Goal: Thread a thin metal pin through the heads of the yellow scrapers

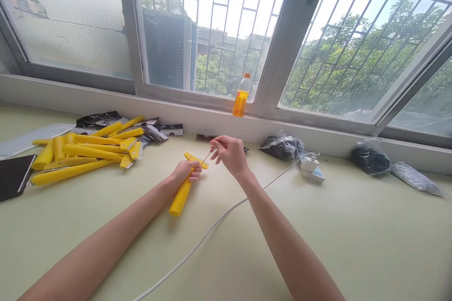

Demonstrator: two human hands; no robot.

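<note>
My left hand [187, 171] is closed around the neck of a yellow scraper [181, 197], whose handle slants down toward me. The scraper's wide head shows just beyond my fingers. In my right hand [229, 153] is a small screwdriver [207, 156] with a thin shaft and a bit of red at its grip. Its shaft points down-left to the scraper's head; whether the tip sits in a screw is too small to tell. My fingers hide most of the screwdriver's handle.
On the left lies a pile of yellow scrapers [88, 150] with black packaging [97, 120] behind. A white cable [219, 220] crosses the table to a charger [310, 163]. Bagged black items [282, 146] lie by the wall; a bottle [241, 99] stands on the sill.
</note>
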